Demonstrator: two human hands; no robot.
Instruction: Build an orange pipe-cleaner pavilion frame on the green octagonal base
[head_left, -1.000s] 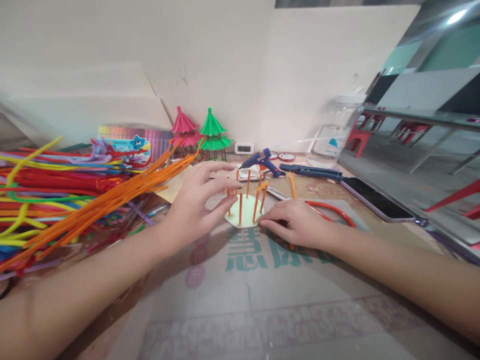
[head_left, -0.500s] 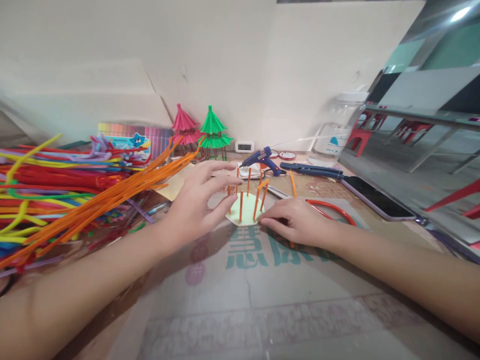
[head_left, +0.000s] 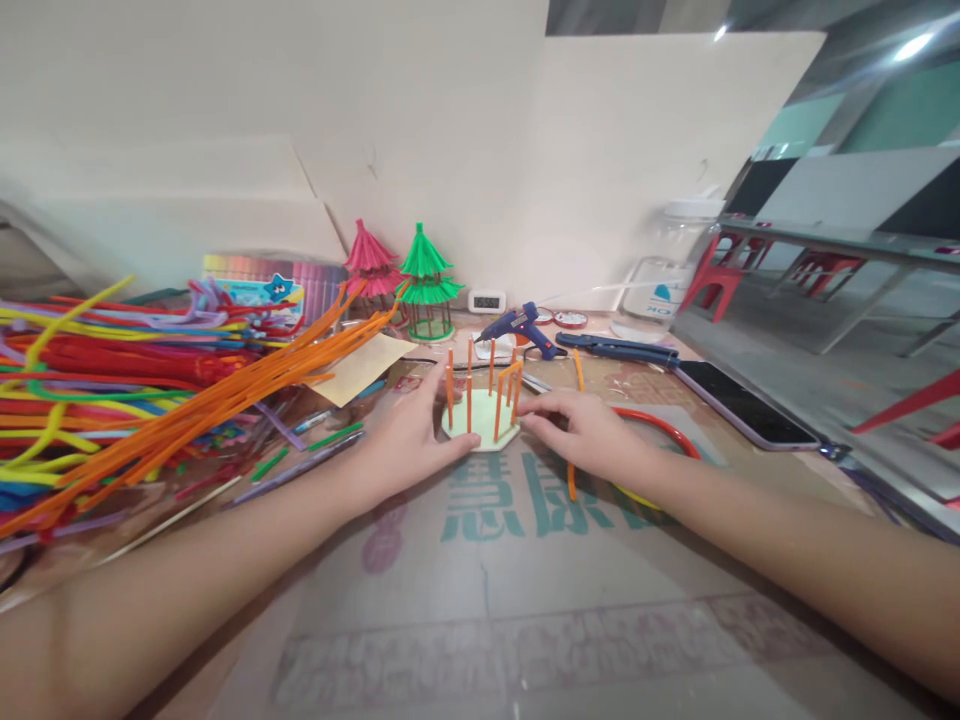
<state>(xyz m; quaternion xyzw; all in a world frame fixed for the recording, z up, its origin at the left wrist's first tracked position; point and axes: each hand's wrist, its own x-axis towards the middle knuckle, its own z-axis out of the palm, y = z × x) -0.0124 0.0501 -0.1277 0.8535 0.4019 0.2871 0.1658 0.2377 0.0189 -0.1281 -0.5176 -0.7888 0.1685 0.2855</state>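
Left hand (head_left: 409, 425), thumb and fingers apart, flanked the pale base (head_left: 489, 408) and orange posts (head_left: 469, 405) mid-bench (head_left: 420, 640) from nine o'clock, some fingertips hidden; right hand (head_left: 581, 428) sat at three, its grip unclear; "OK" marked the bottle (head_left: 656, 285) at two; a forearm cut off green Chinese characters (head_left: 484, 500).
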